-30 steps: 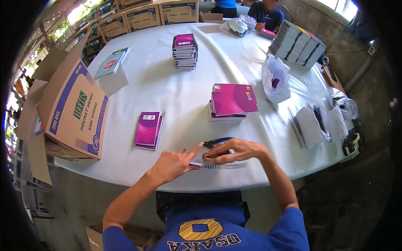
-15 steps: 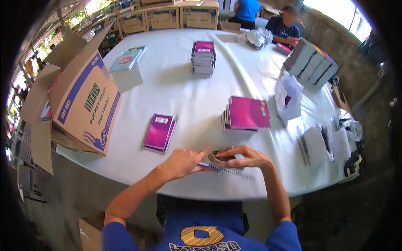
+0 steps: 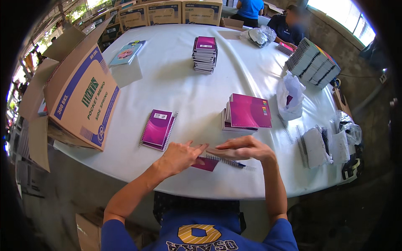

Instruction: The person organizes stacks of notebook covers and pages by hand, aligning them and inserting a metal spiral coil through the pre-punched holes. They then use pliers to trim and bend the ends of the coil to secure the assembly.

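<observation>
A small purple notebook point(image 3: 205, 163) lies at the table's near side, a metal spiral coil point(image 3: 221, 160) running along its upper edge and past its right end. My left hand point(image 3: 181, 157) holds the notebook at its left end, index finger stretched toward the coil. My right hand point(image 3: 248, 147) is above the coil, fingers extended and closed over a flat brownish piece point(image 3: 222, 153) whose kind I cannot make out. A short dark-blue tip point(image 3: 240, 165) shows on the coil's right end. Finished-looking spiral notebooks point(image 3: 158, 129) lie stacked to the left of my hands.
Ahead stand a purple notebook stack point(image 3: 250, 111) and a taller one point(image 3: 204, 55). An open carton point(image 3: 83, 98) occupies the left. Right are a plastic bag point(image 3: 289, 96), loose coils point(image 3: 301, 146), wrapped bundles point(image 3: 317, 147) and a big notebook pile point(image 3: 313, 62). A person point(image 3: 287, 27) sits beyond.
My right hand has risen slightly and flattened, fingers now straighter over the brownish piece. More of the purple notebook's cover shows below my hands. The dark-blue tip has come into sight.
</observation>
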`<state>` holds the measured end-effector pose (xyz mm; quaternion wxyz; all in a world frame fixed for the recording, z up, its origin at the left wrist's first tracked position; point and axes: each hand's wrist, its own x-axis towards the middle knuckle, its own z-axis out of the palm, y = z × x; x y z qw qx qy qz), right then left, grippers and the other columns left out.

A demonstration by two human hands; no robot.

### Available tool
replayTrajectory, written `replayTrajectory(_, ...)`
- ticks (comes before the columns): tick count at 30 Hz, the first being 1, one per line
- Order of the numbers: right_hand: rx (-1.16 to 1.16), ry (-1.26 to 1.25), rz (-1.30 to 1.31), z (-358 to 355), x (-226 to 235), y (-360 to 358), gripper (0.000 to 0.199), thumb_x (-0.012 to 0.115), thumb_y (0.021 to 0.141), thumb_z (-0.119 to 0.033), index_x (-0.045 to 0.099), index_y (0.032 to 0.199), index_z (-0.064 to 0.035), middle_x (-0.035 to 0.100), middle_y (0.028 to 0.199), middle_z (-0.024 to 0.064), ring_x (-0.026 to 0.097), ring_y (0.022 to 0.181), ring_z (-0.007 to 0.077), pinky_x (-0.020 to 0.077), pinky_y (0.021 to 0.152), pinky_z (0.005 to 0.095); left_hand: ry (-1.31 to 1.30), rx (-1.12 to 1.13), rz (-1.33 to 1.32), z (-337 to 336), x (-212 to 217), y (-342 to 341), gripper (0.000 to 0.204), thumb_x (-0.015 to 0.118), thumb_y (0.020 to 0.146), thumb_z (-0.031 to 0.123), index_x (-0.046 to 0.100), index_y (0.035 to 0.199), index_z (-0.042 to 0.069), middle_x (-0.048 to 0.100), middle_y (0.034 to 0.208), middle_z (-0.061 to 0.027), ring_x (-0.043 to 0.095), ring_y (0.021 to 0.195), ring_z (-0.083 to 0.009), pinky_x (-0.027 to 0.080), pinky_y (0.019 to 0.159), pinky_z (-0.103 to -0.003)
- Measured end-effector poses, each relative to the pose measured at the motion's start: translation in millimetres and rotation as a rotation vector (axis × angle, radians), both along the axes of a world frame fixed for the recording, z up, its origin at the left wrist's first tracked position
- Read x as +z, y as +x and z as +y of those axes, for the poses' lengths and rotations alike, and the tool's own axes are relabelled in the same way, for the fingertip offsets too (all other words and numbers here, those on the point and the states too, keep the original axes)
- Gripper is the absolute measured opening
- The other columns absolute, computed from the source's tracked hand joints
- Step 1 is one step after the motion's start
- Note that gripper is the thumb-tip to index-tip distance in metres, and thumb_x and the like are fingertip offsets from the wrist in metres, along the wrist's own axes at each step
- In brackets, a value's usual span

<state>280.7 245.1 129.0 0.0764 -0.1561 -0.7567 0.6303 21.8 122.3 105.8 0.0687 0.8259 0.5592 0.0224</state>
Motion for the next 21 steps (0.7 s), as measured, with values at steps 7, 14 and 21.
replayTrajectory(7,0.079,0.181,-0.254,-4,-2,-12,0.059,0.064,0.086,-0.045,0.065,0.125,-0.0005,0.064,0.123,0.0186,0.062,0.110,0.0299,0.0437,0.099,0.0382,0.088,-0.081,-0.133,-10,-2,-14,0.070,0.070,0.083,0.046,0.045,0.143,0.021,0.069,0.115,-0.0095,0.071,0.087,-0.0271,0.058,0.070,-0.041)
replayTrajectory(14,0.043,-0.009,0.103,-14,-2,-15,0.060,0.068,0.087,-0.043,0.063,0.124,0.0040,0.062,0.124,0.0174,0.060,0.111,0.0278,0.0460,0.095,0.0371,-0.042,0.021,-0.185,-7,7,-14,0.085,0.069,0.082,0.053,0.033,0.150,0.019,0.069,0.111,-0.0071,0.070,0.083,-0.0293,0.057,0.069,-0.041)
replayTrajectory(21,0.065,-0.145,0.253,-9,-7,-18,0.062,0.066,0.087,-0.045,0.064,0.124,0.0047,0.062,0.123,0.0167,0.059,0.110,0.0288,0.0446,0.096,0.0382,-0.090,0.110,-0.363,-2,-6,-19,0.096,0.078,0.073,0.048,0.030,0.153,0.024,0.068,0.113,-0.0142,0.070,0.079,-0.0316,0.056,0.073,-0.040)
